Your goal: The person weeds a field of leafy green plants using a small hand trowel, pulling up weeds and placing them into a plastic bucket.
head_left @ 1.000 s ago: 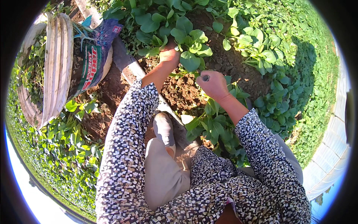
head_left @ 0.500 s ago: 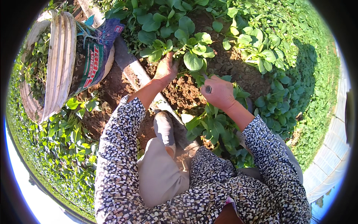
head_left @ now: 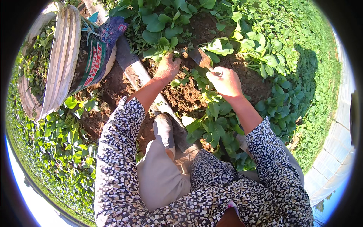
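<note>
My left hand is low over the soil with its fingers curled together, against the base of a leafy green plant. What lies between those fingers is hidden. My right hand is wrapped round the handle of a hand trowel. Its flat, soil-stained metal blade points up and left, toward the ground between the two hands. Just beyond the blade, broad pale-green leaves lean over to the right. A small low seedling stands in the crumbly soil below my left hand.
A ribbed white bucket full of pulled greens lies tilted at the left, with a printed plastic sack against it. A narrow dark edging strip crosses the bed beside my shoe. Dense leafy plants grow near my right forearm.
My right hand has risen slightly and turned, bringing the trowel blade into sight. The leafy plant between my hands no longer stands there; leaves now lean right. My left hand has barely shifted.
</note>
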Available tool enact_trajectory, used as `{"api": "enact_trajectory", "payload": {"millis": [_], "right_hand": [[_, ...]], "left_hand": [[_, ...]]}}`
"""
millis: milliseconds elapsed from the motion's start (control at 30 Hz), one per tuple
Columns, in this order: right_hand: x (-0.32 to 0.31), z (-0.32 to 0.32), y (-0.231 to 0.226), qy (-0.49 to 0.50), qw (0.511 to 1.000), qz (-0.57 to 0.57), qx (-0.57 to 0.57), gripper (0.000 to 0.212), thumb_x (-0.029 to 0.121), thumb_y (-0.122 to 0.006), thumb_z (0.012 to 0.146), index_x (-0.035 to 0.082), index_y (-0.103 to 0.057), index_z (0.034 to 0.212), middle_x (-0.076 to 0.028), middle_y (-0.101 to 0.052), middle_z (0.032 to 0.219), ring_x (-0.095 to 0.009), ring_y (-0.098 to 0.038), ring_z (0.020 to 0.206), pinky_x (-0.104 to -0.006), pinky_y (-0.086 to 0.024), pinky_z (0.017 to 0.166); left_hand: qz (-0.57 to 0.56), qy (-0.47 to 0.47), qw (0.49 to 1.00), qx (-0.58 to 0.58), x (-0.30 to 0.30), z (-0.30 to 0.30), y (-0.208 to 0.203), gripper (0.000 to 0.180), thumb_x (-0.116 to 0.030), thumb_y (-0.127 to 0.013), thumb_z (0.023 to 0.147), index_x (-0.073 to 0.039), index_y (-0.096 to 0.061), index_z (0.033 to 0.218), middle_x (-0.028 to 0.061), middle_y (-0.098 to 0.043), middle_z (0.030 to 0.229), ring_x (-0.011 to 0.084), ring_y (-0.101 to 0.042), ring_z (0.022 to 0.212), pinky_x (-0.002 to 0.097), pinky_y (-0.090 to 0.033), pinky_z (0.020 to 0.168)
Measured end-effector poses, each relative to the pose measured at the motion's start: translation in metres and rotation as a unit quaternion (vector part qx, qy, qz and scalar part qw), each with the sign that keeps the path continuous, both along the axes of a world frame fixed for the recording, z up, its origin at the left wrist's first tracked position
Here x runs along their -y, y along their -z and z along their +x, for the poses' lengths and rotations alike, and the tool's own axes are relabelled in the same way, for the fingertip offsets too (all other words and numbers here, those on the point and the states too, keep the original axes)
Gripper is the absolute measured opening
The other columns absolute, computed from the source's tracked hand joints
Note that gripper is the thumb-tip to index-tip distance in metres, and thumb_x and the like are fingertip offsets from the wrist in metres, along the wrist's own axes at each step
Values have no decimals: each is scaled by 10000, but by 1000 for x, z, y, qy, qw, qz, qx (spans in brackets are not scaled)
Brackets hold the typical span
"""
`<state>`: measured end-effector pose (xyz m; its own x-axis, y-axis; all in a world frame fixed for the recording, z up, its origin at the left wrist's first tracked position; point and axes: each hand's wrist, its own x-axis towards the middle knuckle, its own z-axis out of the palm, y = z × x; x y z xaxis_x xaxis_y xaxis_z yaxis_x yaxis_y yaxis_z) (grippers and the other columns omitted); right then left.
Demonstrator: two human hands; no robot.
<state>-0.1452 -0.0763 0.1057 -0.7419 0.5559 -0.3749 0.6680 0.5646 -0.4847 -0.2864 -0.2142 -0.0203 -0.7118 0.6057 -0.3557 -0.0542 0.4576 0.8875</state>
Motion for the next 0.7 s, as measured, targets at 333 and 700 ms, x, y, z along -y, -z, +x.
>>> {"api": "enact_trajectory", "payload": {"millis": [333,700], "right_hand": [[14,-22,10,-7,995,57,82,273,349,-514,812,123,-666,821,-127,-649,774,-335,-624,808,-426,-488,769],[-4,-7,31,-149,980,126,-41,216,297,-568,813,96,-617,752,-100,-635,735,-296,-636,695,-417,-501,633]], "left_hand": [[-228,63,965,-111,-102,-37,26,531,-417,-611,839,-40,-569,1211,227,-634,1104,366,-604,1048,410,-457,935],[-97,60,992,-52,-63,5,2,350,-292,-580,879,-54,-590,1136,206,-637,1081,385,-603,1006,421,-478,868]]}}
